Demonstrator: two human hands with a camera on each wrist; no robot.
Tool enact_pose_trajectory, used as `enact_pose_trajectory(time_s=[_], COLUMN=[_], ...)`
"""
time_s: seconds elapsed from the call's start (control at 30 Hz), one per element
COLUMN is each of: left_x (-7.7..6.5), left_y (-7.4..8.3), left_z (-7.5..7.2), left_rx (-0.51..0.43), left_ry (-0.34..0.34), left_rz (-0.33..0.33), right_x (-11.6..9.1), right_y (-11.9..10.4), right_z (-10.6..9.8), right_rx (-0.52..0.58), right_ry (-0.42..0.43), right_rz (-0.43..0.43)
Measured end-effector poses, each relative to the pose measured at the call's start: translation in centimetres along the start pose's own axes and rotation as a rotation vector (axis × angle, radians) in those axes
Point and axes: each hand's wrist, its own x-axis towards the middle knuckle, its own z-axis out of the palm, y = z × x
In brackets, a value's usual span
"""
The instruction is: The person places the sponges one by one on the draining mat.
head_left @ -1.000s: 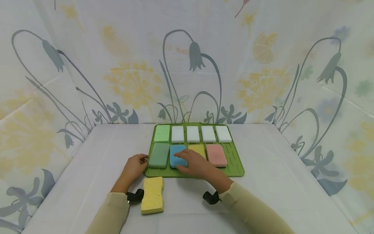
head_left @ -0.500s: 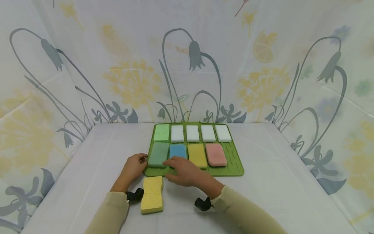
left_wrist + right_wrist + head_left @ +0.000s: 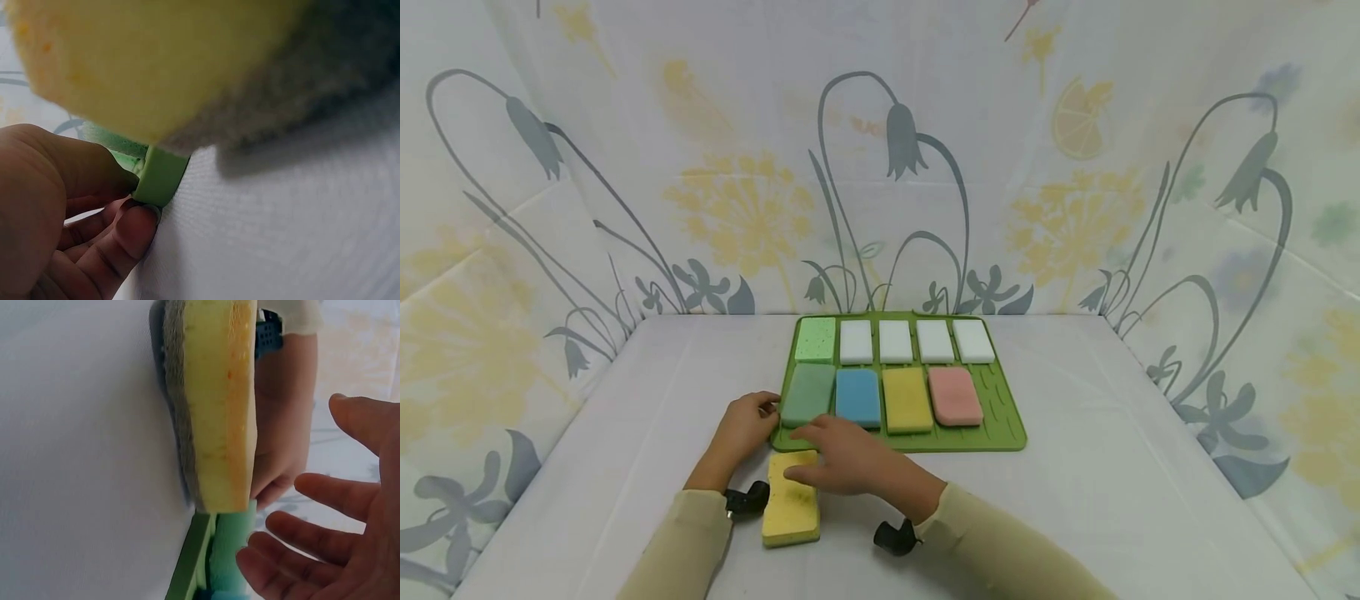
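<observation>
My left hand point(image 3: 741, 433) pinches the left edge of a green ridged mat point(image 3: 1002, 421) between thumb and fingers; the left wrist view shows the tips at the mat's side point(image 3: 164, 178). My right hand point(image 3: 850, 458) is over the far end of a yellow scrubbing sponge point(image 3: 792, 523) with a waisted shape and a dark scouring layer beneath. In the right wrist view, its spread fingers point(image 3: 319, 540) stand apart from the sponge's side point(image 3: 215, 412). That sponge lies on the white cloth in front of the mat's left corner.
On the mat's front row lie a green sponge point(image 3: 808, 396), a blue one point(image 3: 857, 397), a yellow one point(image 3: 907, 400) and a pink one point(image 3: 955, 396). Behind them sit a speckled light-green sponge point(image 3: 816, 339) and several white blocks point(image 3: 896, 342). A patterned curtain point(image 3: 1075, 208) rises behind.
My right hand has moved left and nearer, from over the blue sponge on the mat to over the loose yellow sponge. The left hand has stayed at the mat's edge.
</observation>
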Motion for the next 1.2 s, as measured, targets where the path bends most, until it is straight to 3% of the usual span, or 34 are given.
enact_pose_trajectory(time_s=[0.2, 0.43, 0.57, 0.8, 1.2], left_x=[0.0, 0.1, 0.1, 0.1, 0.1], left_y=[-0.1, -0.1, 0.0, 0.0, 0.1], left_z=[0.0, 0.0, 0.0, 0.0, -0.2], left_rx=[-0.006, 0.005, -0.001, 0.003, 0.005], left_ry=[-0.002, 0.006, 0.006, 0.007, 0.008], left_rz=[-0.001, 0.005, 0.004, 0.013, 0.008], right_x=[0.7, 1.3, 1.5, 1.8, 2.0], right_y=[-1.2, -2.9, -3.6, -4.3, -3.9], right_z=[0.8, 1.5, 1.8, 1.8, 0.8], right_rx=[-0.098, -0.308, -0.358, -0.361, -0.318], right_ry=[-0.009, -0.028, -0.047, -0.063, -0.131], right_rz=[0.017, 0.043, 0.082, 0.082, 0.001])
